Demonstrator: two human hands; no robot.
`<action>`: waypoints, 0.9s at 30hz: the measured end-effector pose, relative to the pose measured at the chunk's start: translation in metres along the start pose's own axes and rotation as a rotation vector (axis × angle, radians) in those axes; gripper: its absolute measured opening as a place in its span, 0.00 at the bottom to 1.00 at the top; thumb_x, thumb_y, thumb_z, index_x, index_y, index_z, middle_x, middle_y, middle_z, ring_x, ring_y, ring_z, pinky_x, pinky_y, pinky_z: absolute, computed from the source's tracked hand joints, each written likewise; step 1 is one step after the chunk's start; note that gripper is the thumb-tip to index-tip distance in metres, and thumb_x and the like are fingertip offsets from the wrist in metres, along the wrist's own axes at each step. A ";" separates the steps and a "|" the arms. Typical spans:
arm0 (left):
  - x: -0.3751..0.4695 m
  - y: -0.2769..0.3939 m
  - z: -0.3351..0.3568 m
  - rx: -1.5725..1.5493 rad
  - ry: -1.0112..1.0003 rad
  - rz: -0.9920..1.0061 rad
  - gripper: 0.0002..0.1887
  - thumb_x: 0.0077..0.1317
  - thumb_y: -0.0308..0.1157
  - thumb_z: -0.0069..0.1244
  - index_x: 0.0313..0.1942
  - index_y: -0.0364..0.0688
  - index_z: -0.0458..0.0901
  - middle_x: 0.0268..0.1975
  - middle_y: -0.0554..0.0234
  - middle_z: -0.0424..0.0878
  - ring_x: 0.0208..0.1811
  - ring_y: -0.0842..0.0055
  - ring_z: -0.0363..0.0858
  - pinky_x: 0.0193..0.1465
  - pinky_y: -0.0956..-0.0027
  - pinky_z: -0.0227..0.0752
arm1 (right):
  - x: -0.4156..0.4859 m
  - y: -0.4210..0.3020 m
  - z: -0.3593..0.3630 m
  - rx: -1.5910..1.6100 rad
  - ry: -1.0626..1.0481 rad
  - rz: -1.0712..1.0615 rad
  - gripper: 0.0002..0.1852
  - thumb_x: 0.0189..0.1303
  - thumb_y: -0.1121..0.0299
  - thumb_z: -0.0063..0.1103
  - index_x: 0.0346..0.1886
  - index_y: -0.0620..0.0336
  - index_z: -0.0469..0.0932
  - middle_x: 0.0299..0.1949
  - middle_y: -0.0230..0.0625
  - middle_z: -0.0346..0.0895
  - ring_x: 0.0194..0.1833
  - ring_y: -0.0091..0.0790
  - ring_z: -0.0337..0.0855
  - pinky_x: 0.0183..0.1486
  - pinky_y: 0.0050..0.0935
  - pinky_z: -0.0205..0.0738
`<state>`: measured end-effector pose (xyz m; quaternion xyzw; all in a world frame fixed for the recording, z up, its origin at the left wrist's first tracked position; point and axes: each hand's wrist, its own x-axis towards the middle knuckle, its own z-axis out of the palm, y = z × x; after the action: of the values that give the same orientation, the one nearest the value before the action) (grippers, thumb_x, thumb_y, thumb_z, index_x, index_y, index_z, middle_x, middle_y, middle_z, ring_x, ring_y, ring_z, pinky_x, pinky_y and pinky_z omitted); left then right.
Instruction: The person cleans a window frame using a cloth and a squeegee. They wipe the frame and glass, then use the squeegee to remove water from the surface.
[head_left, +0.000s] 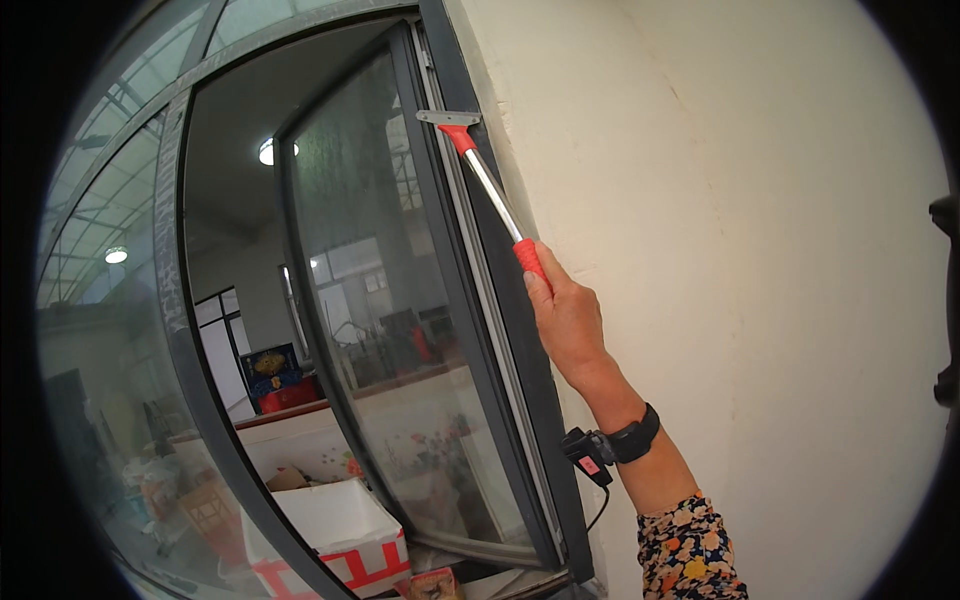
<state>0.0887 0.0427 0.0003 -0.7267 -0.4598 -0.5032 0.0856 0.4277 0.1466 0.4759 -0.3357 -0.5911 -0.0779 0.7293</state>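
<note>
My right hand (571, 319) is closed round the red grip of a long-handled scraper (491, 191) with a bright metal shaft. Its wide metal head lies across the right side of a dark grey window frame (517, 330), near the top; whether the blade touches the frame I cannot tell. Beside it, a hinged glass sash (375, 247) stands swung inward, its pane streaked and cloudy. A black wrist strap with a small device and a cable is on my right forearm, above a floral sleeve. My left hand is out of view.
A cream wall (750, 262) fills the right side. A fixed glass pane (112, 390) is at the left. Inside the opening stand a white foam box (337, 517) with red tape, a small red box (435, 585) and a dark patterned box (270, 367) on a ledge.
</note>
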 end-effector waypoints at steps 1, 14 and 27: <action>0.000 0.000 0.000 0.042 0.013 0.095 0.09 0.56 0.29 0.57 0.38 0.42 0.83 0.43 0.58 0.81 0.46 0.62 0.75 0.50 0.62 0.69 | 0.001 0.000 0.000 0.011 0.007 -0.015 0.21 0.68 0.61 0.47 0.63 0.54 0.68 0.24 0.45 0.76 0.26 0.38 0.77 0.34 0.33 0.71; 0.015 0.032 -0.008 -0.510 -0.037 -0.686 0.12 0.54 0.27 0.58 0.40 0.35 0.82 0.41 0.54 0.79 0.46 0.67 0.76 0.51 0.66 0.69 | 0.013 0.001 -0.016 -0.045 -0.037 -0.043 0.20 0.68 0.62 0.48 0.61 0.58 0.70 0.23 0.48 0.74 0.24 0.40 0.75 0.32 0.32 0.70; 0.027 0.056 -0.007 -0.491 -0.047 -0.718 0.13 0.53 0.29 0.59 0.38 0.35 0.81 0.42 0.54 0.79 0.47 0.66 0.75 0.53 0.66 0.67 | 0.007 0.003 -0.001 -0.030 0.021 -0.042 0.21 0.68 0.61 0.48 0.63 0.55 0.69 0.22 0.47 0.75 0.24 0.40 0.76 0.32 0.35 0.70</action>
<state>0.1285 0.0224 0.0444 -0.5309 -0.5517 -0.5787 -0.2808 0.4322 0.1499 0.4808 -0.3332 -0.5891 -0.1054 0.7286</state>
